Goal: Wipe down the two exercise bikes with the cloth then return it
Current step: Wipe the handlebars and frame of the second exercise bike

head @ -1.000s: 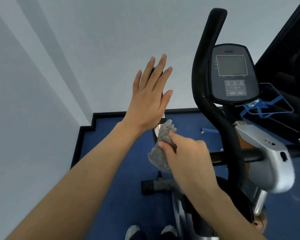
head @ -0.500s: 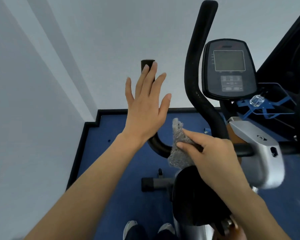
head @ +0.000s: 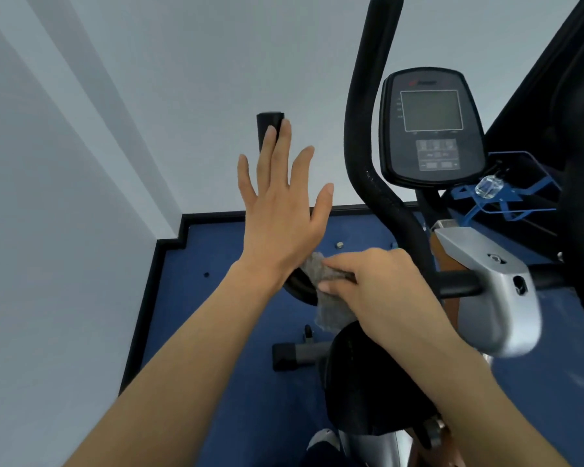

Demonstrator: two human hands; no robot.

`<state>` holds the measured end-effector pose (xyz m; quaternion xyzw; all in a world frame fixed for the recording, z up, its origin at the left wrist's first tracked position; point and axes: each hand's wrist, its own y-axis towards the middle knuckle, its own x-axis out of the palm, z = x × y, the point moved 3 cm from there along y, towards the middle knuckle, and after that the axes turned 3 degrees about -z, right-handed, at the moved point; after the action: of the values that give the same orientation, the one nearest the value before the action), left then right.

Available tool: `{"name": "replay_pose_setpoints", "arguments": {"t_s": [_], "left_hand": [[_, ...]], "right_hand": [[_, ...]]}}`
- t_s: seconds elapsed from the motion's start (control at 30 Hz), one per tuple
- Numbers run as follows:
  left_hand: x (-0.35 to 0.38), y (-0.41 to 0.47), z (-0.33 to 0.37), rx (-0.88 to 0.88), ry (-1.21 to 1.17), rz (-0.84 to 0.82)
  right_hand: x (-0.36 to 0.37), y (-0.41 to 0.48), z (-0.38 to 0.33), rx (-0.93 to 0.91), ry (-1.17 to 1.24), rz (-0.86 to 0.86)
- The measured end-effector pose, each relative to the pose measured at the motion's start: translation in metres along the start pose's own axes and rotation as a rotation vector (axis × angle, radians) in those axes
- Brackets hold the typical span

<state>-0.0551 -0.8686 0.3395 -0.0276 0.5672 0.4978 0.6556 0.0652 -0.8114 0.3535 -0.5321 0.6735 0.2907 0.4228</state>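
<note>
The cloth (head: 332,315) pinched in your right hand (head: 385,294) looks like grey, fuzzy fabric, rough and matt. At 1 o'clock of it, the handlebar (head: 361,146) wears black foam-like padding, matt and finely pitted. At 2 o'clock, the console (head: 432,129) is dark, smooth plastic with a faint sheen. At 3 o'clock, the cover (head: 493,298) is smooth, satin silver; plastic or metal, you cannot tell. The bottle cage (head: 466,194) is thin blue-painted wire. The floor (head: 216,298) is matt blue.

Blue floor (head: 216,315), black skirting (head: 213,218) at the wall edge. Bike (head: 361,382) stands on it via a grey foot bar (head: 294,357). Small silver bit (head: 340,245) and dark dot (head: 206,274) on the floor, possibly bolts; too small to tell.
</note>
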Motion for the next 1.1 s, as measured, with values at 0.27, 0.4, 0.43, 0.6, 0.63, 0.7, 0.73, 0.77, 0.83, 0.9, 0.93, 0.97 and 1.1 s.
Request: {"name": "replay_pose_setpoints", "arguments": {"t_s": [0.27, 0.4, 0.43, 0.6, 0.63, 0.7, 0.73, 0.77, 0.83, 0.9, 0.93, 0.97, 1.1], "left_hand": [[0.000, 0.002, -0.002, 0.006, -0.024, -0.012], [0.000, 0.001, -0.002, 0.004, -0.048, 0.006], [0.000, 0.001, -0.002, 0.006, -0.054, 0.010], [0.000, 0.001, -0.001, 0.016, -0.057, 0.022], [-0.001, 0.000, -0.001, 0.017, -0.056, 0.023], [-0.001, 0.000, -0.001, 0.016, -0.058, 0.023], [-0.001, 0.000, -0.001, 0.014, -0.056, 0.023], [-0.001, 0.000, -0.001, 0.014, -0.050, 0.024], [-0.001, 0.000, -0.001, 0.019, -0.043, 0.022], [-0.001, 0.000, -0.001, 0.021, -0.049, 0.020], [-0.001, 0.000, -0.002, 0.019, -0.050, 0.019], [-0.001, 0.000, -0.002, 0.017, -0.048, 0.020], [-0.001, 0.001, -0.002, 0.023, -0.059, 0.017]], "right_hand": [[0.003, -0.013, 0.009, -0.013, 0.097, 0.051], [-0.015, -0.024, 0.021, -0.020, 0.202, 0.231], [-0.023, -0.027, 0.028, -0.006, 0.228, 0.325], [-0.029, -0.032, 0.036, -0.123, 0.120, 0.345], [-0.024, -0.031, 0.034, -0.149, 0.080, 0.294], [-0.014, -0.027, 0.033, -0.115, -0.005, 0.179], [-0.012, -0.026, 0.035, -0.081, -0.010, 0.134], [-0.011, -0.026, 0.037, -0.065, -0.005, 0.097], [-0.011, -0.027, 0.043, -0.071, -0.027, 0.015], [-0.014, -0.030, 0.046, -0.070, -0.018, -0.041], [-0.015, -0.031, 0.046, -0.073, -0.012, -0.050], [-0.017, -0.030, 0.045, -0.077, -0.018, -0.042], [-0.017, -0.022, 0.040, -0.050, -0.027, -0.002]]}}
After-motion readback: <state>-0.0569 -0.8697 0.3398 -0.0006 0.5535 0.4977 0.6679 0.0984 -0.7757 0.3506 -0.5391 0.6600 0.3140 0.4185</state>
